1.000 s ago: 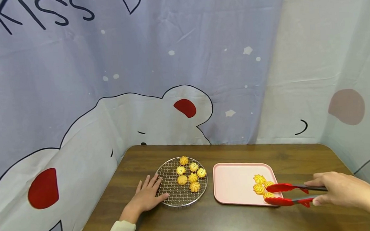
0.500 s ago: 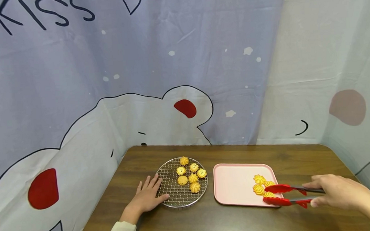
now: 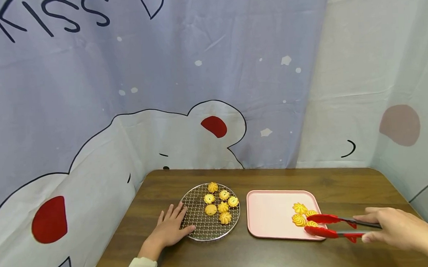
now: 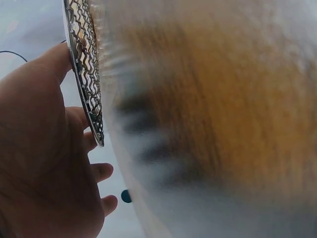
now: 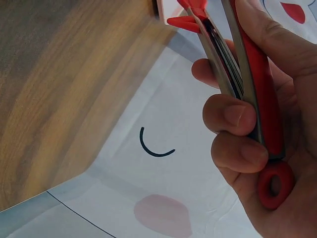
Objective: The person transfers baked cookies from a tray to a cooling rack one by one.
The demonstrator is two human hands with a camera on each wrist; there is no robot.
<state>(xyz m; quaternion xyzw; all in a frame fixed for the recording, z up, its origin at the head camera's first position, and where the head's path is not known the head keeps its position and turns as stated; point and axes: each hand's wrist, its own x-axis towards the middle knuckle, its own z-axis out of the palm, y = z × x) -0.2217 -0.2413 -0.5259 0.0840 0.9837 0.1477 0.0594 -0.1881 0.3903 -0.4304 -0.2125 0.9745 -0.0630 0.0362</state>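
Observation:
My right hand (image 3: pixel 397 226) grips a pair of red-tipped tongs (image 3: pixel 330 218), its fingers curled round the handles in the right wrist view. The tong tips are spread over the right end of a pink tray (image 3: pixel 269 214), on either side of a piped yellow cookie (image 3: pixel 312 224). Several swirled cookies (image 3: pixel 298 220) lie together there. My left hand (image 3: pixel 169 227), fingers spread, rests at the left rim of a round wire rack (image 3: pixel 200 225). Several golden cookies (image 3: pixel 223 206) sit on the rack's right half. The left wrist view shows the rack's rim (image 4: pixel 89 99) against the hand.
Rack and tray stand side by side on a brown wooden table (image 3: pixel 276 256), with a strip of tabletop between them. Behind it hangs a printed cloth (image 3: pixel 262 87) with a cartoon bear drawing. A thin dark cord (image 3: pixel 426 187) runs past the table's right edge.
The tongs shift only slightly over the same cookies, their tips staying apart. The left hand, rack and tray hold their places; the whole view drifts a few pixels.

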